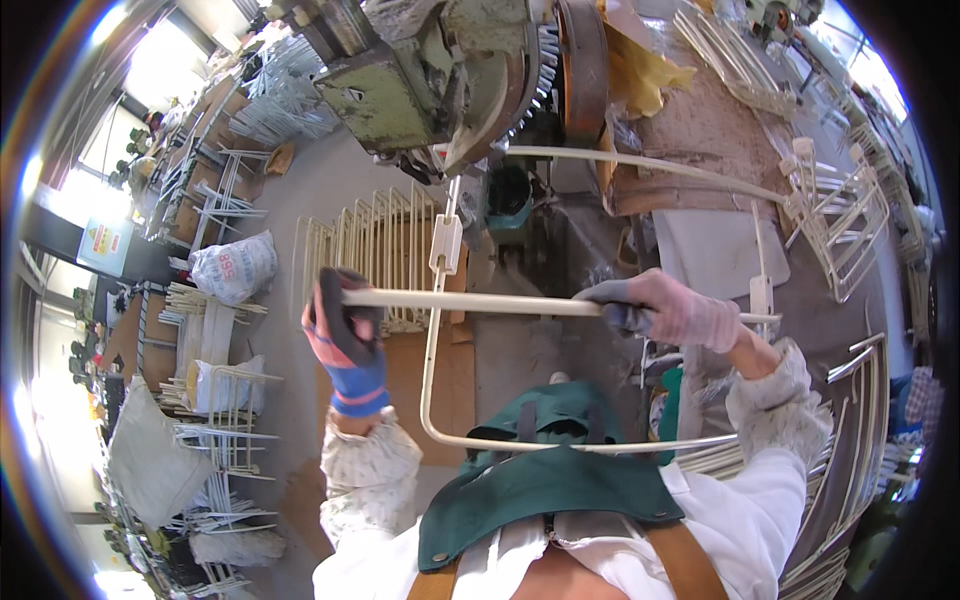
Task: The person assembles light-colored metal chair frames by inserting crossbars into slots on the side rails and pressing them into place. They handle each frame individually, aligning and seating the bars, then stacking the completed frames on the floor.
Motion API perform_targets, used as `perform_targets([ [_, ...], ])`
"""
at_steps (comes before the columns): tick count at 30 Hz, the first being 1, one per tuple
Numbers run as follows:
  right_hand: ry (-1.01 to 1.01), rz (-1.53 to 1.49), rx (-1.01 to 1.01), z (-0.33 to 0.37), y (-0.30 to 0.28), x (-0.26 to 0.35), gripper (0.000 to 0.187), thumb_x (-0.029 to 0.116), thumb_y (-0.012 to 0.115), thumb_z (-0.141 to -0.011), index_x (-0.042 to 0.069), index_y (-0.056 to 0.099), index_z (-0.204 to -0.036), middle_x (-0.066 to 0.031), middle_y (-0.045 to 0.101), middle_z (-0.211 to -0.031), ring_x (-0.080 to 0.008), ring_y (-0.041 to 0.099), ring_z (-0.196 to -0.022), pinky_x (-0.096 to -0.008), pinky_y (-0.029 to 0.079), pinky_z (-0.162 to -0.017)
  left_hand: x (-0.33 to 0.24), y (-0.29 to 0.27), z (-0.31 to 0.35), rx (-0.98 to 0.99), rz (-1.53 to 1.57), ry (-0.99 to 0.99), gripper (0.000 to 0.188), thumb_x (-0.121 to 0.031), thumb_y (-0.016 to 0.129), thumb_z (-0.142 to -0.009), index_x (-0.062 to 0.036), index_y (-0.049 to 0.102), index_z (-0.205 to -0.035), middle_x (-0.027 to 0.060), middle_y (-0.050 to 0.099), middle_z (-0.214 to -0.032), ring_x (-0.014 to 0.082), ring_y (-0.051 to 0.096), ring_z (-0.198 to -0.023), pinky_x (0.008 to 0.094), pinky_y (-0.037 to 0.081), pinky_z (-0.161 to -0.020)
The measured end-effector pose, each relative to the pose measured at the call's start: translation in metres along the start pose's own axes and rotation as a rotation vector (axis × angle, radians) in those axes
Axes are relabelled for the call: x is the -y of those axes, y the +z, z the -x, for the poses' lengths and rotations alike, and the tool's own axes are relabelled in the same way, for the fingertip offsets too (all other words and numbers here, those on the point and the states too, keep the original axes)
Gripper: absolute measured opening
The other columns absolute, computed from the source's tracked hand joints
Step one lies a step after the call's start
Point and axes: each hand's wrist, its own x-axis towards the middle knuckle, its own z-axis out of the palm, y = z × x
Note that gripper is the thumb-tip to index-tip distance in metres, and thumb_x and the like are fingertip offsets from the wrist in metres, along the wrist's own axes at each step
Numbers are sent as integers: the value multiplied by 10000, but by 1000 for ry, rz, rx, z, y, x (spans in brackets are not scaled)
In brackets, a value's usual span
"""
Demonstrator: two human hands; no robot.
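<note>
A straight cream metal tube (480,301) lies level in front of me, held in both hands. My left hand (345,330), in a dark-palmed pink and blue glove, is closed round its left end. My right hand (665,308), in a greyish pink glove with dark fingertips, grips it farther right. Behind and below the tube is a bent cream tube frame (428,380), its rounded corner near my apron. A white block (447,245) sits on its left leg, under the machine. A similar white block (762,295) is near the tube's right end. Whether tube and frame are joined, I cannot tell.
A green press machine (430,90) with a toothed wheel stands ahead. Left of centre, a row of cream bent frames (375,240) stands by cardboard (400,370). More frames (840,220) are stacked at right. White sacks (233,267) and tube bundles line the left.
</note>
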Motion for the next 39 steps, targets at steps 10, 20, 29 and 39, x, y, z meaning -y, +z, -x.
perform_targets([
  [10,-39,1154,-551,-6,-10,-89,565,79,565,-647,107,493,-1207,-94,538,-750,-262,538,-658,-376,445,-545,51,192,8,260,1283,-1130,170,-272,600,-842,-105,572,-863,-47,404,-522,59,309,-371,221,208,-347],
  [20,-110,1186,-529,-26,-20,-114,529,81,524,-689,100,491,-1216,-111,547,-763,-279,535,-667,-385,447,-550,71,204,0,298,1312,-1084,197,-231,551,-873,-57,555,-967,-20,410,-560,79,311,-417,228,243,-389],
  [29,-140,1432,-258,-14,-31,-178,550,87,465,-752,87,377,-1295,-24,544,-803,-141,540,-661,-276,411,-515,73,265,7,596,1208,-1418,212,-322,540,-834,-111,537,-819,-18,408,-516,108,320,-400,243,234,-375],
  [39,849,398,-1538,269,-132,-376,325,341,438,-865,64,602,-903,-99,628,-893,-224,585,-788,-339,462,-697,78,282,15,638,1259,-1255,277,-289,518,-820,-17,561,-854,33,437,-499,111,277,-347,243,237,-340],
])
